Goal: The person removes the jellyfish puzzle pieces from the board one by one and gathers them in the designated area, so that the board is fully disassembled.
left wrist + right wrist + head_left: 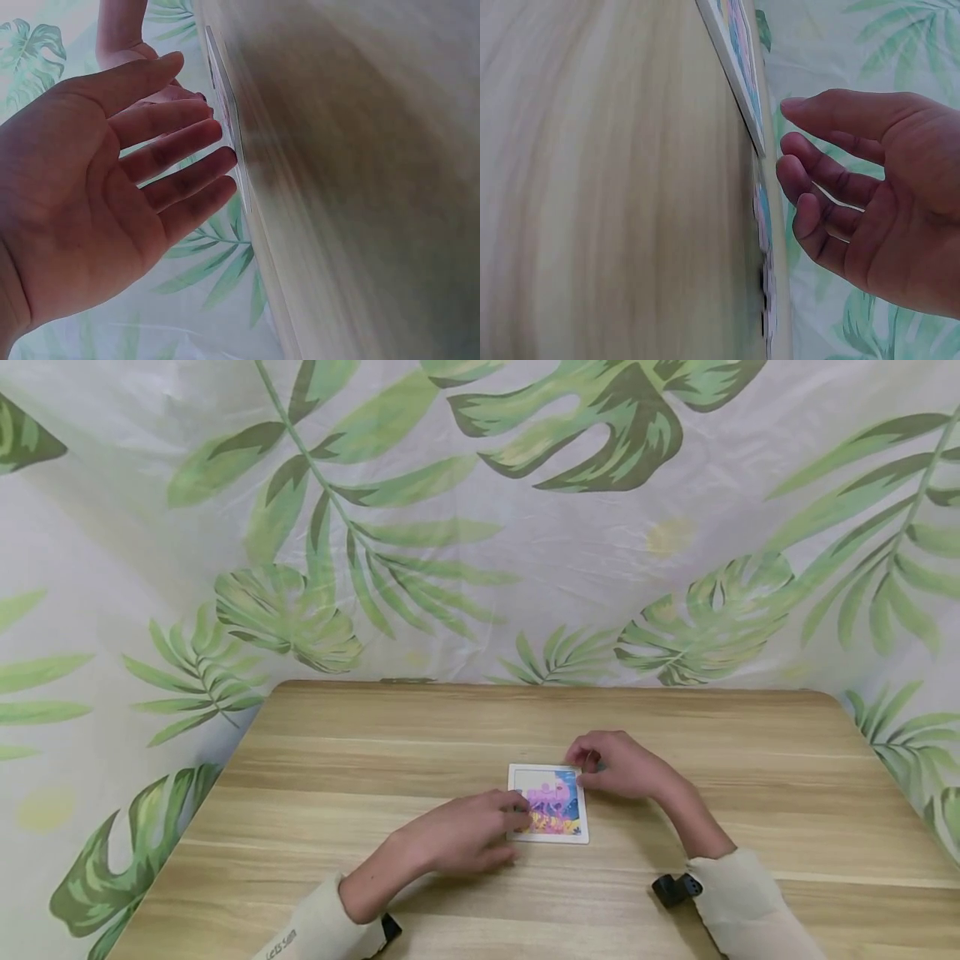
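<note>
A small square picture puzzle (566,818) with a white border lies flat on the table. Its picture has blue, pink and yellow parts, and a pale blank patch fills the upper left. My left hand (472,831) reaches over the puzzle's left side, fingers nearly straight and overlapping the picture; in the left wrist view nothing is in its palm. At the puzzle's upper right corner is my right hand (622,764), its fingers loosely bent. The right wrist view shows a gap between thumb and fingers, with several thin puzzle pieces (762,217) lying on the table nearby.
The wooden table (360,752) runs back to a leaf-print cloth (555,552) hanging behind it. A black device (677,889) sits at the right sleeve, and another dark one (391,928) at the left sleeve.
</note>
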`<state>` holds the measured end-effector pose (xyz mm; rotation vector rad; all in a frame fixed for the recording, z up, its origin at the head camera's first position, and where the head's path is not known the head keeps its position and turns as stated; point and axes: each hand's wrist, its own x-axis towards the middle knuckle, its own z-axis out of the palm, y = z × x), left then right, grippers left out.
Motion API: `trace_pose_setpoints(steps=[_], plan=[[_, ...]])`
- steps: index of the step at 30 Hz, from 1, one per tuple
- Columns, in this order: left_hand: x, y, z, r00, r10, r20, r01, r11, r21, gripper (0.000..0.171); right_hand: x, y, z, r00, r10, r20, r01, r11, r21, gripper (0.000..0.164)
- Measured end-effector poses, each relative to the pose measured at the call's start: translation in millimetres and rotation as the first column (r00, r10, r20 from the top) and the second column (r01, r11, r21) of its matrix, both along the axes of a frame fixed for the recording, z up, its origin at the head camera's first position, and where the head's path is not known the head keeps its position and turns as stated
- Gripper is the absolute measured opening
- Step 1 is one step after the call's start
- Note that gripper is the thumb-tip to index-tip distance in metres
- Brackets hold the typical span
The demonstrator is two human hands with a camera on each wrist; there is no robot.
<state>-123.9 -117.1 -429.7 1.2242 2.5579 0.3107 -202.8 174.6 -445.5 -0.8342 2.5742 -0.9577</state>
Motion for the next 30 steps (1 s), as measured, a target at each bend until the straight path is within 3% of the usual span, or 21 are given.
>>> trace_pose_setpoints(steps=[12, 30], plan=[[3.3, -1.3, -2.1, 1.0, 0.005, 0.0, -0.005, 0.999, -0.035, 0.045, 1.5, -19.2, 0.8, 0.998, -0.02, 0.052, 0.016, 0.998, 0.062, 0.025], [4.4, 0.0, -2.3, 1.0, 0.01, -0.009, -0.011, 0.999, -0.052, 0.045, 6.1, -20.1, -3.2, 0.999, -0.041, 0.03, 0.038, 0.995, 0.089, 0.026]])
